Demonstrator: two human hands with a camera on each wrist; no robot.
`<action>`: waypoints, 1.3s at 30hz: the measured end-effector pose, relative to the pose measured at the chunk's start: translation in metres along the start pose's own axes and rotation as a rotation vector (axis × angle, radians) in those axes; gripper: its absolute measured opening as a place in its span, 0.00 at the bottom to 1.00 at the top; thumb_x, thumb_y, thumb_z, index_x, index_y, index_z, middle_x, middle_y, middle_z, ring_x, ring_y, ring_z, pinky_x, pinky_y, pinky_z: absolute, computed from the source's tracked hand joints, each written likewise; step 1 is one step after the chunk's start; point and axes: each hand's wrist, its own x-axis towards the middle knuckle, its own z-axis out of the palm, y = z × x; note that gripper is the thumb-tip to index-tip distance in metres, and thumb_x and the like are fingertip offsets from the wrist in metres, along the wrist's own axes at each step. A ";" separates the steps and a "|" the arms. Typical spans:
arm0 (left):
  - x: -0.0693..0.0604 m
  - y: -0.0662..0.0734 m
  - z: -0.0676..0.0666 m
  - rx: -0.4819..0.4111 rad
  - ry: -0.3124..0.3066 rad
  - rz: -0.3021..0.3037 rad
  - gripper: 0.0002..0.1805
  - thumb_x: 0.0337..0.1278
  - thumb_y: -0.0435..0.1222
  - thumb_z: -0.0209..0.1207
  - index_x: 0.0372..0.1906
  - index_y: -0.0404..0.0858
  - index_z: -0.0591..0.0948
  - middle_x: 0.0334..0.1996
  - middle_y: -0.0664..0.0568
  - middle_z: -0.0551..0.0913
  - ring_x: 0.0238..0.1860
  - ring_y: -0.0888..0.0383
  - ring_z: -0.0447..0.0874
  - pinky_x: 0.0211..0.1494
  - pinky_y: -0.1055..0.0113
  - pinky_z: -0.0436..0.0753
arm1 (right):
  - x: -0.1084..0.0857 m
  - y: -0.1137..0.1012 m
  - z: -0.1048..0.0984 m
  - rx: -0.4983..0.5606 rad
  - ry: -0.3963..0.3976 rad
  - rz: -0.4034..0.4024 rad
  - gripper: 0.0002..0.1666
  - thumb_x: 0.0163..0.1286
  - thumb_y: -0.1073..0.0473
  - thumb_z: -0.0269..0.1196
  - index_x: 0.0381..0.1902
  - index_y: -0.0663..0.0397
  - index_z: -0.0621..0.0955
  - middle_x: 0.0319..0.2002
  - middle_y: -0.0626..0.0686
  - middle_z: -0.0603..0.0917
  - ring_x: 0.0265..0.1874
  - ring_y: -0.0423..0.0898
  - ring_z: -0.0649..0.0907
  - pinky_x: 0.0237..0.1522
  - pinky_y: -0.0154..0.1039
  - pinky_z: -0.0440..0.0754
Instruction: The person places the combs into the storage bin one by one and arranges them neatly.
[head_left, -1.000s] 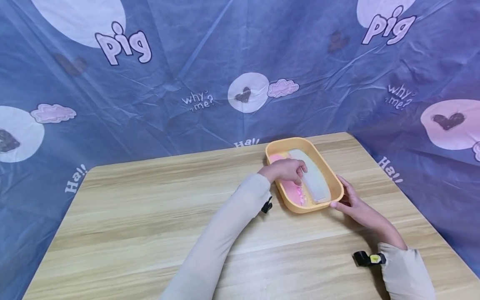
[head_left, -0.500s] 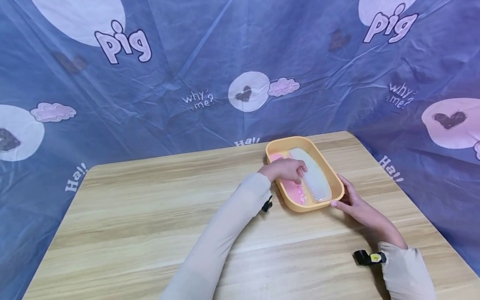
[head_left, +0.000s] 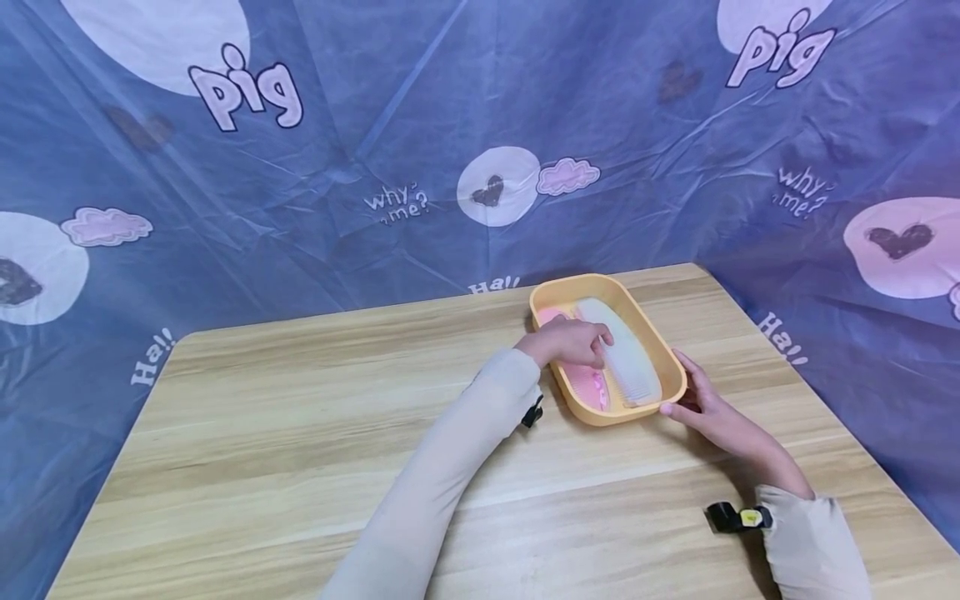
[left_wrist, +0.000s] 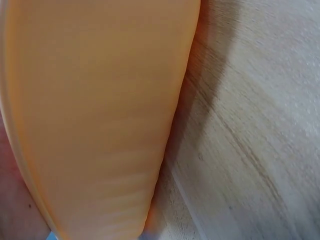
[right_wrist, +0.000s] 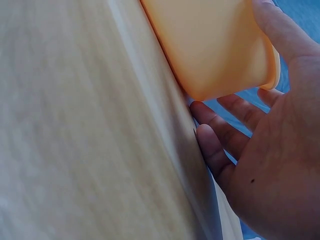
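Observation:
A yellow-orange plastic bin [head_left: 577, 410] with rounded corners stands at the back right of the table. Inside lie a pale, flat comb-like piece [head_left: 626, 350] with fine ridges along its edge and a pink, flat comb-like piece [head_left: 581, 382] beside it. My left hand [head_left: 566, 340] reaches over the bin's left wall, its fingers bent down where the two pieces meet. It covers part of the pink piece, and its fingertips' hold is hidden. With the thumb at the rim and fingers around the outside, my right hand [head_left: 705, 408] grips the bin's near right corner.
The wooden table [head_left: 300, 433] reaches back to a blue printed cloth [head_left: 337, 167] hanging behind it and along its sides. Black wrist cameras sit by both sleeves, the right one [head_left: 738, 517] just above the table.
The pink piece has shifted very slightly under my left hand. Both hands and the bin otherwise stay in nearly the same place.

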 end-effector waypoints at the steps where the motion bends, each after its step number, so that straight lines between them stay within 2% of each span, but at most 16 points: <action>1: 0.000 0.000 0.000 -0.002 0.001 0.000 0.23 0.59 0.46 0.59 0.60 0.54 0.73 0.41 0.72 0.80 0.43 0.75 0.76 0.63 0.67 0.60 | 0.000 0.000 0.000 -0.001 0.001 0.001 0.52 0.69 0.71 0.56 0.76 0.57 0.36 0.67 0.80 0.49 0.53 0.16 0.66 0.48 0.13 0.66; 9: 0.000 0.000 0.004 0.021 0.008 0.006 0.22 0.59 0.49 0.60 0.58 0.54 0.72 0.36 0.74 0.79 0.40 0.77 0.75 0.64 0.66 0.58 | -0.001 -0.002 0.001 -0.005 -0.008 0.037 0.52 0.70 0.69 0.57 0.76 0.57 0.35 0.68 0.78 0.47 0.52 0.15 0.65 0.48 0.13 0.67; 13: -0.001 0.000 0.005 0.026 0.008 0.006 0.24 0.56 0.48 0.63 0.58 0.56 0.71 0.33 0.74 0.79 0.38 0.77 0.75 0.63 0.66 0.57 | -0.002 -0.002 0.000 -0.012 -0.008 0.046 0.52 0.70 0.68 0.57 0.76 0.57 0.35 0.68 0.77 0.48 0.51 0.15 0.65 0.47 0.13 0.67; 17: -0.001 0.002 0.004 0.024 0.004 0.003 0.27 0.52 0.47 0.66 0.58 0.57 0.71 0.34 0.73 0.78 0.39 0.76 0.75 0.63 0.67 0.57 | -0.002 -0.001 -0.001 -0.017 -0.002 0.030 0.52 0.69 0.70 0.57 0.76 0.57 0.35 0.68 0.77 0.49 0.51 0.16 0.66 0.47 0.13 0.67; 31: -0.003 0.003 0.003 0.013 -0.022 -0.008 0.29 0.52 0.49 0.67 0.58 0.58 0.70 0.36 0.73 0.79 0.39 0.76 0.75 0.63 0.66 0.57 | -0.002 0.000 0.000 -0.013 -0.006 0.026 0.52 0.69 0.69 0.57 0.76 0.56 0.36 0.68 0.77 0.48 0.52 0.15 0.65 0.48 0.13 0.67; 39: -0.002 0.002 0.003 0.037 0.006 -0.017 0.29 0.50 0.50 0.68 0.59 0.59 0.70 0.36 0.72 0.78 0.39 0.74 0.76 0.63 0.66 0.58 | -0.001 -0.001 0.000 -0.007 -0.005 0.023 0.51 0.70 0.69 0.56 0.76 0.56 0.36 0.67 0.76 0.49 0.52 0.17 0.67 0.48 0.14 0.67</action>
